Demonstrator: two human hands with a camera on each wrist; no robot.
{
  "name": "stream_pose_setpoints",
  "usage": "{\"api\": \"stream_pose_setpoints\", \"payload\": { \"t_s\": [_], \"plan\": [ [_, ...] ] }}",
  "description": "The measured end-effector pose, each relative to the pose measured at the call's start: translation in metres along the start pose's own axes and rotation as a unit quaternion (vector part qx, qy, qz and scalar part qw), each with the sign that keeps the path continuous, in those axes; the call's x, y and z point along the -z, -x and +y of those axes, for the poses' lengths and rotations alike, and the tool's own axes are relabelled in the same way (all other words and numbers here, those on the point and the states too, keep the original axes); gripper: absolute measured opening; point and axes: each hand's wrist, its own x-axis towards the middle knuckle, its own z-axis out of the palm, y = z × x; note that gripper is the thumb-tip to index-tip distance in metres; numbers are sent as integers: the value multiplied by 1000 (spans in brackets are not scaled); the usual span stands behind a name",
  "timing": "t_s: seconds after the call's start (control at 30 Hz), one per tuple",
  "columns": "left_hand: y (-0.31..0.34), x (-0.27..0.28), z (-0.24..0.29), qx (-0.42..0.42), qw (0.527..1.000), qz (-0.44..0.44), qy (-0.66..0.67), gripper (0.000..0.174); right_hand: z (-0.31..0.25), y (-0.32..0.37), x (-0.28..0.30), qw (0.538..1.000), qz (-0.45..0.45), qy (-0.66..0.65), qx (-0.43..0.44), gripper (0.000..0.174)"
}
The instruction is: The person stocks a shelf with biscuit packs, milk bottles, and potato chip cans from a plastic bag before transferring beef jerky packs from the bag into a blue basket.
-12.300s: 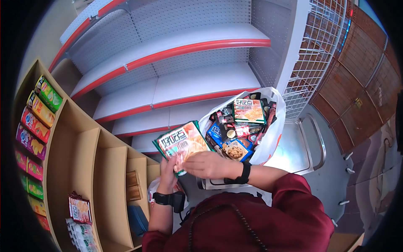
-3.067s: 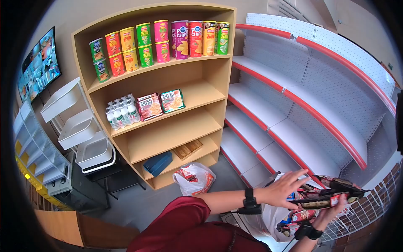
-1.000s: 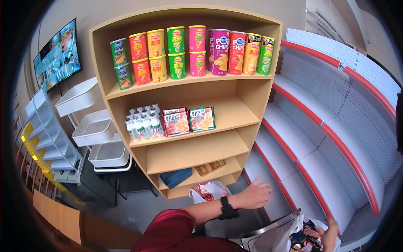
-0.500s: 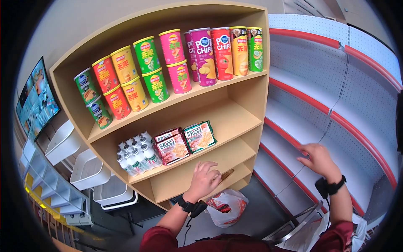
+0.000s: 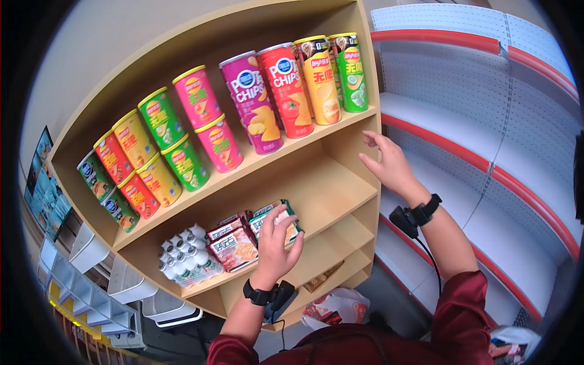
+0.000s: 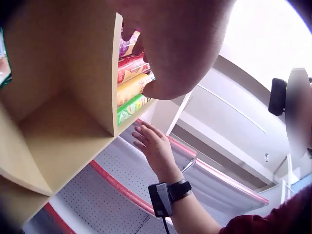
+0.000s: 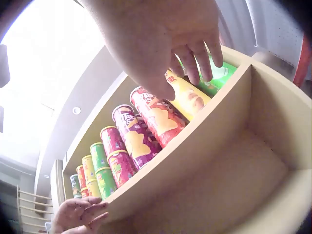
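My left hand [image 5: 278, 246], its fingers spread and holding nothing, is raised in front of the middle shelf. It partly hides a green biscuit pack [image 5: 258, 224]. Left of that pack stand dark red biscuit packs [image 5: 234, 248] and a cluster of small white-capped bottles [image 5: 191, 260]. My right hand [image 5: 389, 163] reaches up, empty with fingers extended, by the wooden bookcase's right edge. Above it is the row of tall chip cans: purple [image 5: 258, 112], red [image 5: 287, 94], yellow [image 5: 322, 79] and green [image 5: 353, 73]. In the right wrist view, its fingers overlap the yellow can [image 7: 190, 97].
Shorter stacked chip cans [image 5: 198, 97] fill the top shelf's left. White-and-red metal shelving [image 5: 438, 140] adjoins on the right. A plastic bag [image 5: 337, 307] sits on the floor below, another bag [image 5: 514, 344] at lower right. White tiered baskets [image 5: 131, 283] stand left.
My hands have left the shopping bag, where they held dark packs, and risen empty before the bookcase. The green biscuit pack I held earliest now stands on the middle shelf. My view has moved closer.
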Motion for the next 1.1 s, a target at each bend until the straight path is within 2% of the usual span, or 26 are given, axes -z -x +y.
{"api": "stream_pose_setpoints", "payload": {
  "t_s": [0.07,0.13,0.17,0.23,0.27,0.4,0.5,0.57,0.6,0.67,0.8,1.0,1.1],
  "plan": [
    [-28,-21,-1,2,1000,20,5,38,16,-25,-8,999,24,-27,14,47],
    [-61,-37,0,-15,999,36,-22,46,32,-52,-10,992,104,-71,22,45],
    [-77,-46,-1,-13,999,42,-26,46,41,-64,-9,992,102,-74,29,45],
    [-105,-65,-3,-17,993,99,-57,51,57,-83,-7,980,192,-11,52,44],
    [-117,-75,-6,-14,991,118,-58,56,66,-90,-8,977,208,-27,46,44],
    [-150,-108,-12,17,981,184,-59,59,103,-110,-17,971,221,4,94,45],
    [-165,-127,-16,-5,968,228,-103,61,116,-120,-28,967,232,-1,109,48],
    [-176,-140,-16,-10,970,224,-99,60,119,-121,-38,960,259,57,85,55],
    [-180,-146,-14,-25,964,214,-153,59,121,-121,-45,961,256,54,89,55],
    [-192,-166,-16,-39,946,204,-250,52,126,-120,-58,953,266,113,95,68],
    [-190,-188,-31,-38,916,212,-337,44,113,-117,-57,948,270,151,73,80],
    [-163,-206,-45,-18,901,218,-376,44,107,-115,-60,965,240,106,18,76],
    [-156,-209,-48,-21,891,206,-403,46,113,-115,-66,963,255,80,16,78]
  ]
}}
